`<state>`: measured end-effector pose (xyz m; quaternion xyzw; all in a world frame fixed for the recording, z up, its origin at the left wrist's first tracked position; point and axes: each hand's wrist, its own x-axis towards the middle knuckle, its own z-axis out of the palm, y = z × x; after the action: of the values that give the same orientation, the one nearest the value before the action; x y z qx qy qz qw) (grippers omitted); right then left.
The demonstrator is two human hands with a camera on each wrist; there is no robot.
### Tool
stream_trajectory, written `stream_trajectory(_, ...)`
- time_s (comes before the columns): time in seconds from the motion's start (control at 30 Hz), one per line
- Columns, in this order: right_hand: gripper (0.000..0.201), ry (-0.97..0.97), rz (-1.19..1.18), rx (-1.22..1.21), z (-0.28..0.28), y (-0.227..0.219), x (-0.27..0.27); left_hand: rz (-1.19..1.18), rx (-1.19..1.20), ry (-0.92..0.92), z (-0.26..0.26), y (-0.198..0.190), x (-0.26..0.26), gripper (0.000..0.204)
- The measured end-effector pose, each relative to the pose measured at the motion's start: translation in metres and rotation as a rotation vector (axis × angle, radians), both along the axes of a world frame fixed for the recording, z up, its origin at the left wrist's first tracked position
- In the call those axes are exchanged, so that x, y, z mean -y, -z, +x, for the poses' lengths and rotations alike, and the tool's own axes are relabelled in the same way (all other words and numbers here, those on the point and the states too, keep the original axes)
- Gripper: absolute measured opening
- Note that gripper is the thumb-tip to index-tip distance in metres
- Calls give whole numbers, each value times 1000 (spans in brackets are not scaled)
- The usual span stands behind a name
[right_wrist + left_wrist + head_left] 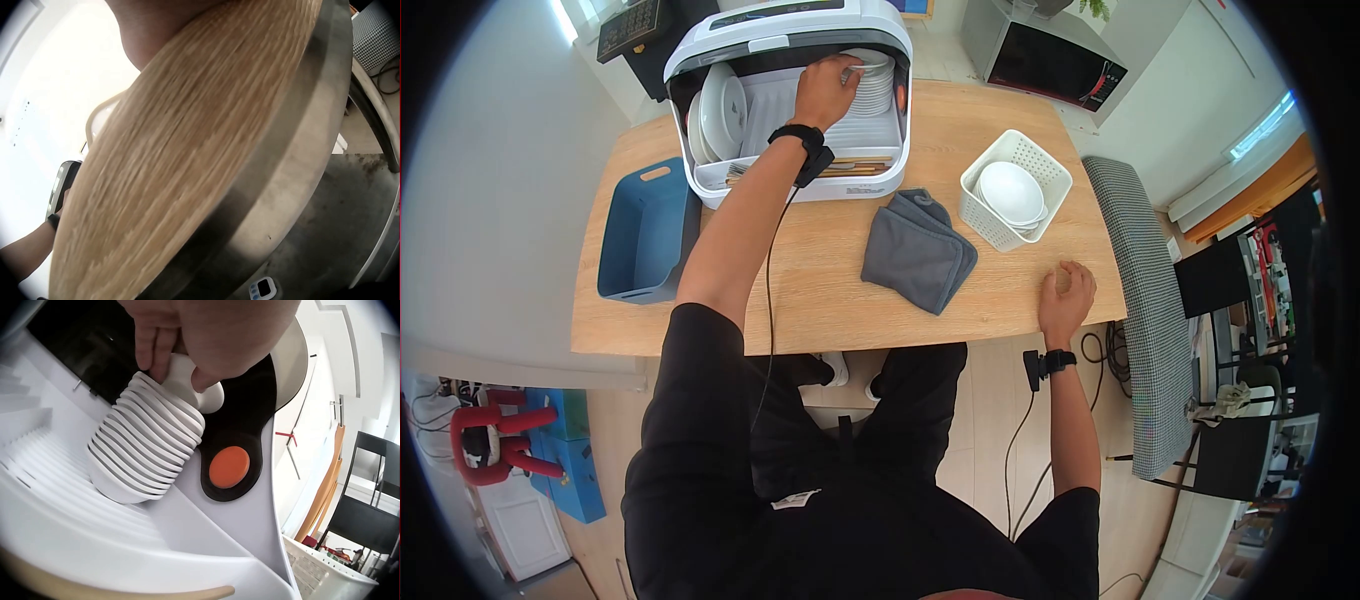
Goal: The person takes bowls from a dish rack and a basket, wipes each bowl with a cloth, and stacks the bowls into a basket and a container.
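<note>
In the head view my left hand [825, 92] reaches into a white dish cabinet [800, 190] with its lid raised. Its thumb and fingers pinch a white bowl [180, 374] at the top of a nested stack of white bowls [144, 440]. The fingers and palm partly cover that bowl. My right hand [1068, 297] rests on the wooden table near its front right edge, fingers loosely bent and holding nothing. Beyond it stands a white perforated basket [1048, 168] with white bowls [1011, 193] inside.
White plates [722, 112] stand upright at the cabinet's left, and chopsticks [855, 168] lie in its front tray. A blue bin [640, 290] is left of the cabinet. A folded grey cloth [918, 255] lies in front. A microwave [1045, 60] stands behind the table.
</note>
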<state>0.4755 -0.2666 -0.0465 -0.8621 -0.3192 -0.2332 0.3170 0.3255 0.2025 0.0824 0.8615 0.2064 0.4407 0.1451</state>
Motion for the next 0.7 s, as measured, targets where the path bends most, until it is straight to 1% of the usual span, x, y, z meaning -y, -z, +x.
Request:
stream_trajectory(0.07,32,-1,4,-4,0,0,0,76,-12,0,2,4,-4,23)
stream_trajectory(0.17,31,0,-4,-6,-1,-1,-1,50,-82,-18,2,7,-9,25)
stream_trajectory(0.23,25,26,-16,-29,-3,-4,-1,71,-91,-22,3,9,-8,26)
stream_trajectory(0.3,27,14,0,-22,-2,-1,-2,96,-95,-24,4,8,-9,28)
stream_trajectory(0.4,30,7,12,-15,0,0,-1,45,-142,-2,3,6,-7,32)
stream_trajectory(0.57,29,9,14,-21,-1,-1,-2,128,-218,-8,1,4,-5,37)
stream_trajectory(0.63,24,46,8,-45,-3,-3,-3,136,-236,-12,5,6,-4,38)
stream_trajectory(0.7,27,28,18,-35,2,-1,-2,152,-269,-29,5,7,-8,40)
